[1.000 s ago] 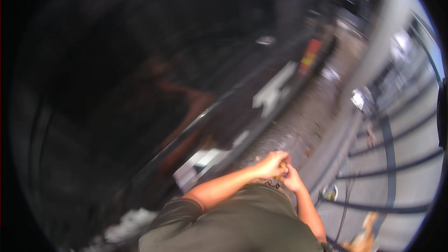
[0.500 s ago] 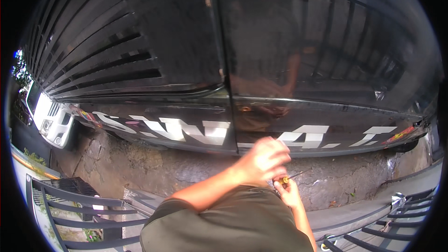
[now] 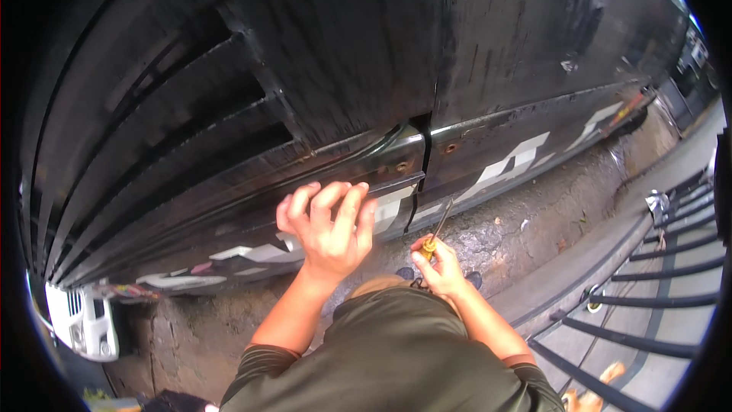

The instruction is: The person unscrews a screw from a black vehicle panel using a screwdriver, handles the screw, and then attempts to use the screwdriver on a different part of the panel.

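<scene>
In my right hand (image 3: 440, 265) is a screwdriver (image 3: 441, 221) with a yellow handle; its thin metal shaft points up toward the lower side of a dark vehicle (image 3: 518, 126). My left hand (image 3: 326, 221) is at the vehicle's side, its bent fingers hooked over a narrow black strip (image 3: 400, 181). What the fingertips press on is partly hidden. The strip's end lies beside the dark vertical gap (image 3: 424, 160) between two panels. A rusty round spot (image 3: 402, 166) shows left of that gap, and another rusty spot (image 3: 450, 149) right of it. White lettering runs along the lower panels.
Black railings (image 3: 648, 301) curve along the right side. Slatted black bars (image 3: 175, 118) stand at the left. A white vehicle (image 3: 80, 324) is at the far left. Rough concrete ground (image 3: 202, 339) runs below the dark vehicle, and my shoes (image 3: 473, 279) stand on it.
My left hand has moved left and up, from near the screwdriver to the black strip. My right hand keeps the screwdriver, its shaft now pointing more upward. The view has tilted and come closer.
</scene>
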{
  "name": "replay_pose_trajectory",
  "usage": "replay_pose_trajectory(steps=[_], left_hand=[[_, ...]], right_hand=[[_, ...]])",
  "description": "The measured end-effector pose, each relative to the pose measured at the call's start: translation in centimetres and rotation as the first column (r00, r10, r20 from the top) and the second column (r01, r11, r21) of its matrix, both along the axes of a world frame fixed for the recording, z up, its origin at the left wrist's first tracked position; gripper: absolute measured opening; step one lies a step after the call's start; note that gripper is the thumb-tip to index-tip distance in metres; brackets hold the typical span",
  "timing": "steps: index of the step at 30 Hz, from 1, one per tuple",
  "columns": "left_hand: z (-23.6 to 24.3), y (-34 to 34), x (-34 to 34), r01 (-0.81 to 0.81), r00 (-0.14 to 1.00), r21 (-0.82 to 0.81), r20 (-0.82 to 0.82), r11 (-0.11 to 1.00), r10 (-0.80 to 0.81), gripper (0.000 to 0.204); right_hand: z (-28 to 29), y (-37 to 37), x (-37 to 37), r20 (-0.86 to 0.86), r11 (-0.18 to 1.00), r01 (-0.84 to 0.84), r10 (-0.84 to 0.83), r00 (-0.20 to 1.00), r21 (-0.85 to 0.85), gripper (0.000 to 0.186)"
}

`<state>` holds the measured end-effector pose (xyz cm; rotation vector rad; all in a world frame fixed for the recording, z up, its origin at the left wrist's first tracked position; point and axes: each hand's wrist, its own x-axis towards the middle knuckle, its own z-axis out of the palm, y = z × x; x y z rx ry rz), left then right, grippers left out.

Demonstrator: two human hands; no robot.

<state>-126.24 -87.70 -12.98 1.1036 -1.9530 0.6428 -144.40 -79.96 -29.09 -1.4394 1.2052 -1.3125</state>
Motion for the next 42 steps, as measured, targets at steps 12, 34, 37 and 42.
replay_pose_trajectory(steps=[12, 34, 37, 42], left_hand=[[-4.1, 4.1, 3.4, 0.632, 0.774, 0.247, -0.254, 0.735, -0.58, 0.037], [-0.6, 10.9, 32.4, 0.595, 0.535, 0.125, -0.799, 0.794, -0.275, 0.012], [0.8, 10.5, 36.7, 0.535, 0.539, 0.078, -0.798, 0.841, -0.269, 0.019], [0.8, 9.2, 42.3, 0.499, 0.566, 0.081, -0.785, 0.863, -0.253, 0.024]], right_hand=[[3.4, 2.0, 6.2, -0.102, 0.873, 0.486, -0.487, 0.867, -0.035, 0.016], [11.6, 11.5, 30.3, -0.08, 0.981, -0.098, 0.085, 0.993, -0.166, 0.044], [14.5, 11.9, 33.6, 0.074, 0.969, -0.244, 0.246, 0.966, -0.037, 0.047], [16.9, 13.3, 39.8, 0.12, 0.969, -0.245, 0.239, 0.963, 0.029, 0.044]])
